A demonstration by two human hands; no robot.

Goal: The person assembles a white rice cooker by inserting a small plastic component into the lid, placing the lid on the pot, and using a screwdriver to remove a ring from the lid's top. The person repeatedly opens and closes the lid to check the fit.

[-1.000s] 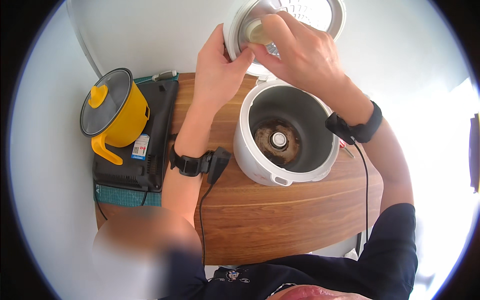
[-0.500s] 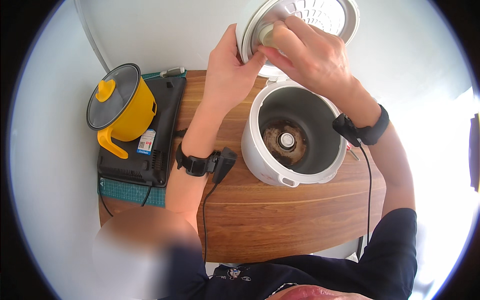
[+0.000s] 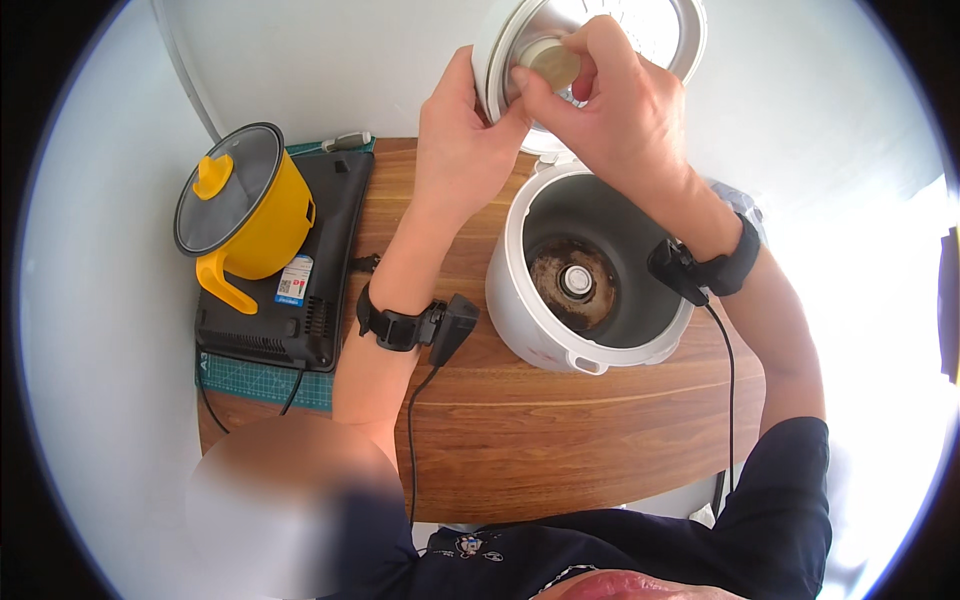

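r hand (image 3: 628, 112) shifted fingers, now clamped on pale round cap (image 3: 556, 66), w/ l hand (image 3: 466, 150) gripping lid (image 3: 656, 34) edge.

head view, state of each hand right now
Left hand: closed on the left edge of the raised lid.
Right hand: closed, holding the round pale cap.

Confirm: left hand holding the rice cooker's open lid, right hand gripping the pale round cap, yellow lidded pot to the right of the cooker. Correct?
Not quite: the head view shows the yellow lidded pot to the left of the rice cooker. The rest stands: the left hand holds the open lid, the right hand grips the pale round cap.
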